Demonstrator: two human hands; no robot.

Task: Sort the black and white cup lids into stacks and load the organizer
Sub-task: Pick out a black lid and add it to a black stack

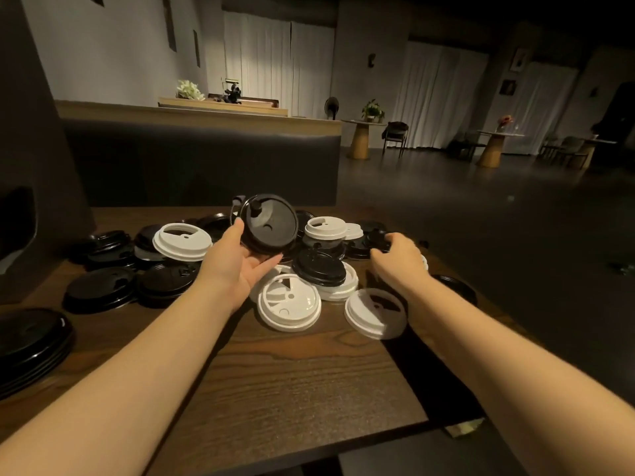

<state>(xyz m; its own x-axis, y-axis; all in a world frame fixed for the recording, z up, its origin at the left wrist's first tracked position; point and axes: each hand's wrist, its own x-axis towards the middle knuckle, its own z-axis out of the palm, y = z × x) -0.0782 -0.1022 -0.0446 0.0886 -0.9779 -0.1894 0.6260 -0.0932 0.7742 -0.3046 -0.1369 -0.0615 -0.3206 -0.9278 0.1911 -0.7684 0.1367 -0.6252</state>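
**Left hand lifts a black lid; right hand down on the pile**

Your left hand (240,266) is at frame centre, palm up, thumb and fingers curled round the rim of a tilted black lid (269,223) held above the pile of lids (323,266) on the wooden table (292,379). Your right hand (398,257), right of centre, rests knuckles-up on a black lid in the pile (364,245), fingertips touching it; you cannot tell whether they grip. A stack of black lids (31,341) sits at the left edge.

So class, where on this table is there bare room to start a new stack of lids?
Bare wood lies near the table edge, between the two forearms, below the white lids. Left of it sits a black stack. The far half is crowded with mixed lids around both hands.
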